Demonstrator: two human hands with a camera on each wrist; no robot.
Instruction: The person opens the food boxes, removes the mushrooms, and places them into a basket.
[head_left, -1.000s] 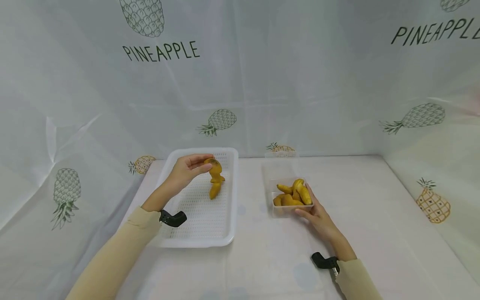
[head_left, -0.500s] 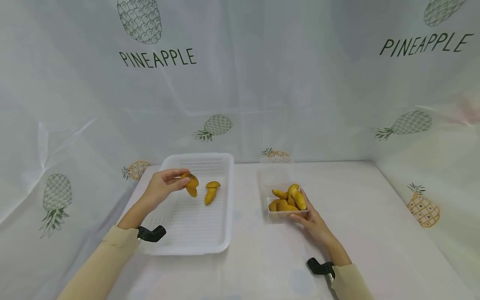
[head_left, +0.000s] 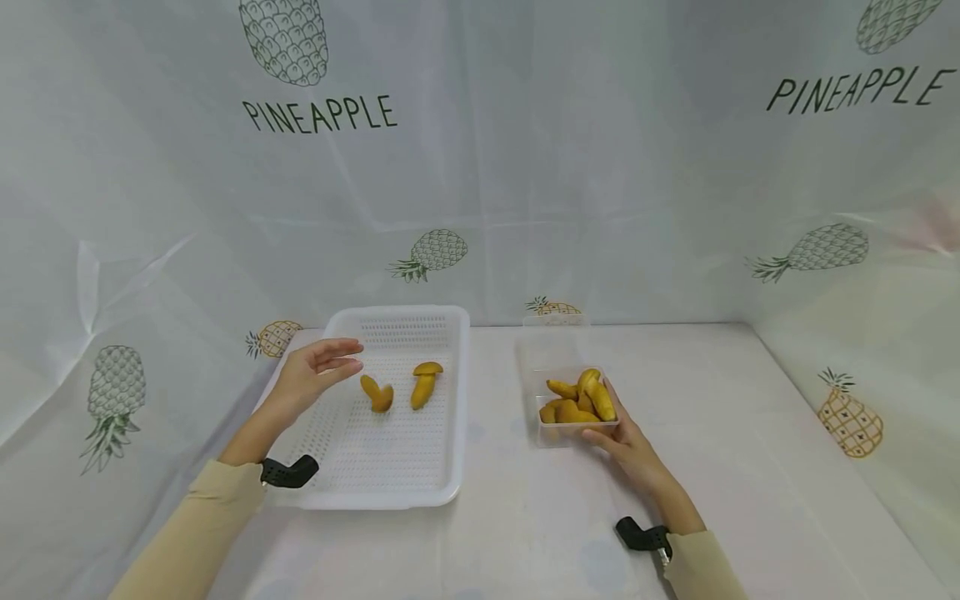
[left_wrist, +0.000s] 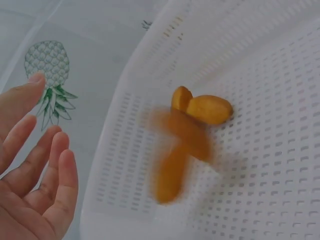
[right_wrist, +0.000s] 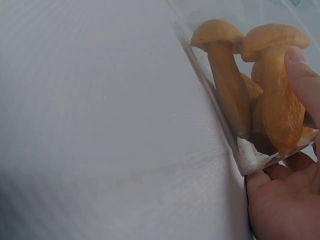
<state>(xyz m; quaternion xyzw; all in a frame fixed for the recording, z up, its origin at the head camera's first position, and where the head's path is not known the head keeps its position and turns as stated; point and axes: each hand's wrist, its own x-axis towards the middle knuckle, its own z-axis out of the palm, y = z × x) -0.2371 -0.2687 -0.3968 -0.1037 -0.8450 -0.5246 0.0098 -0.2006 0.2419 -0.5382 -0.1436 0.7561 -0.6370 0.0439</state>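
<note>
My left hand point(head_left: 311, 373) hovers over the left side of a white perforated basket point(head_left: 375, 475), fingers loosely spread and holding nothing. Just off its fingertips is a yellow-brown mushroom point(head_left: 381, 397), blurred by motion in the left wrist view, where it appears apart from the hand point(left_wrist: 37, 185). Another mushroom point(head_left: 424, 388) lies on the basket floor to its right, cap toward the back. On the right, my right hand point(head_left: 637, 450) grips the near right corner of a clear plastic box point(head_left: 555, 435), thumb in front. Several mushrooms point(right_wrist: 282, 100) fill that box, stems pointing various ways.
The box's clear lid point(head_left: 557, 337) is folded back behind it. A white cloth point(head_left: 510, 533) covers the table, and a pineapple-printed curtain point(head_left: 495, 167) hangs at the back and sides. Black wrist cameras point(head_left: 291, 472) sit on both wrists.
The left hand has moved left with a mushroom, away from the one lying in the basket, and let it go over the basket. The right hand stays on the box.
</note>
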